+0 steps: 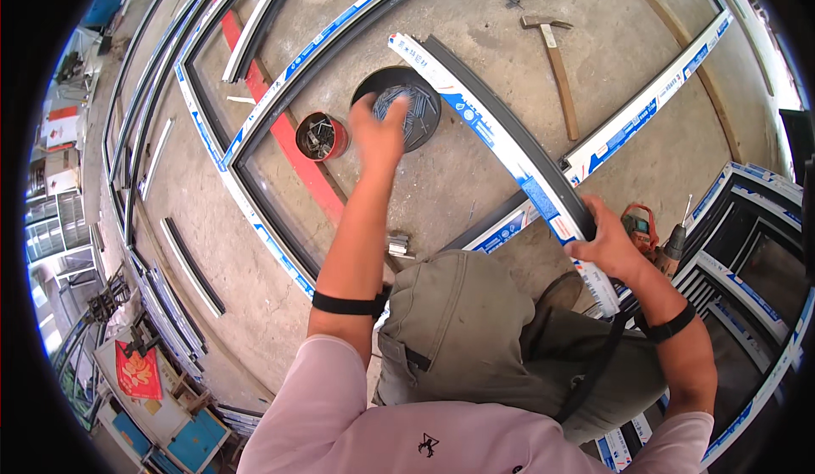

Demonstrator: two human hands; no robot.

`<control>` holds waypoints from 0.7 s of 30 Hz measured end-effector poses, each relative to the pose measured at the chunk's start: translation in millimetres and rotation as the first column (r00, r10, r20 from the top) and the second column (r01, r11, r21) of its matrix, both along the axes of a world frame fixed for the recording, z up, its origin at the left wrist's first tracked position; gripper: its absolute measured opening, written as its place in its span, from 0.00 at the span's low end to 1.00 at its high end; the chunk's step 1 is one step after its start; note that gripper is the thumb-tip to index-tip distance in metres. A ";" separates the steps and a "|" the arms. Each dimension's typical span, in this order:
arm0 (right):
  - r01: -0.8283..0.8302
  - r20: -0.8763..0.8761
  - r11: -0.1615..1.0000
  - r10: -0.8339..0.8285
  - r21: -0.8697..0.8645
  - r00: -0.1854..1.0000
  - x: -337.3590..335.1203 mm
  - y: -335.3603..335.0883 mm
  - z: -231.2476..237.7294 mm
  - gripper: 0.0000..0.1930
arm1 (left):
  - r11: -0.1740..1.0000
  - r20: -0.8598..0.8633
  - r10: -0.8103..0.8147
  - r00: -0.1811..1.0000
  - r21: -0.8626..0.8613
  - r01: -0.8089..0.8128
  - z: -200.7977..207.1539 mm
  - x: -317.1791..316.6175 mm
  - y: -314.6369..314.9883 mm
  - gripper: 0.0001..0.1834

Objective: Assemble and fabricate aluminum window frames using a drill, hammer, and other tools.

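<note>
Over the left side of a round dark pan (389, 75) is my left hand (379, 138), smeared by motion, so its fingers cannot be read. Long grey screws (422, 110) lie heaped in the pan. Just left of it stands a small red tin (340, 140) with short metal pieces inside. My right hand (609, 240) is closed around the lower end of a metal frame profile (484, 121), dark along one side and covered with blue-and-white film. The profile slants from near the pan down to my right knee.
A hammer (556, 79) lies on the concrete beyond the profile. Film-covered window frames (263, 228) spread across the floor, over a red bar (293, 151). On the right are a cordless drill (671, 249) and stacked frames (739, 283). Small metal brackets (399, 245) lie by my left knee.
</note>
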State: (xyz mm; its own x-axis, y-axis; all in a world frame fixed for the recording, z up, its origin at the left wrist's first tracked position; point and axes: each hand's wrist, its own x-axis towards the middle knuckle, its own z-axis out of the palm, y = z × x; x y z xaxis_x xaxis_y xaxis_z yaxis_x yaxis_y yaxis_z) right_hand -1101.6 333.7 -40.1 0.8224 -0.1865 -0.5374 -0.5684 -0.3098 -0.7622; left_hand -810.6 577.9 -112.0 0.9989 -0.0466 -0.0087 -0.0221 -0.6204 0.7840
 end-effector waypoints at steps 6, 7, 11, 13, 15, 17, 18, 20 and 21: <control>0.171 -0.027 0.846 -0.182 0.506 0.983 15.2 1.4 17.8 0.39 | 0.978 -0.348 0.195 0.917 0.132 -0.158 -69.4 -1.2 60.4 0.42; 0.173 -0.026 0.846 -0.185 0.505 0.982 18.3 -1.6 17.4 0.39 | 0.976 -0.484 0.216 0.848 0.090 -0.197 -72.6 -0.4 61.3 0.31; 0.176 -0.039 0.788 -0.190 0.590 0.981 25.4 -13.3 16.4 0.39 | 0.943 -0.717 0.118 0.687 -0.135 -0.303 -81.0 10.2 69.6 0.09; 0.216 -0.076 0.775 -0.213 0.594 0.974 24.1 -19.9 17.7 0.40 | 0.950 -0.694 0.119 0.710 -0.129 -0.286 -57.4 12.4 72.1 0.07; 0.199 -0.049 0.797 -0.209 0.571 0.977 23.2 -27.5 15.4 0.41 | 0.918 -0.651 0.124 0.749 -0.211 -0.336 -34.9 10.4 98.0 0.05; 0.257 -0.091 0.762 -0.254 0.594 0.963 27.9 -27.9 12.9 0.44 | 0.907 -0.619 0.191 0.762 -0.184 -0.378 4.0 17.3 165.3 0.04; 0.216 -0.046 0.763 -0.238 0.609 0.970 32.9 -29.8 4.7 0.45 | 0.880 -0.579 0.229 0.783 -0.220 -0.420 20.8 14.5 193.0 0.03; 0.259 -0.083 0.737 -0.268 0.625 0.960 42.7 -24.7 9.1 0.39 | 0.815 -0.573 0.211 0.792 -0.344 -0.466 43.2 12.9 278.4 0.02; 0.288 -0.114 0.722 -0.281 0.630 0.953 46.8 -24.7 14.1 0.36 | 0.758 -0.543 0.386 0.746 -0.274 -0.592 49.0 8.0 304.6 0.02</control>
State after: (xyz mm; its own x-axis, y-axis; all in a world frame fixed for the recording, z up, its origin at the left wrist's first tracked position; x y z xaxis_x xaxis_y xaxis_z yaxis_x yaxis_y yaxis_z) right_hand -1054.8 309.0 -26.0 0.7809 -0.0257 -0.6241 -0.5585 0.4186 -0.7162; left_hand -802.6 882.6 -63.0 0.7697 0.3462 -0.5363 0.5904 -0.0668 0.8043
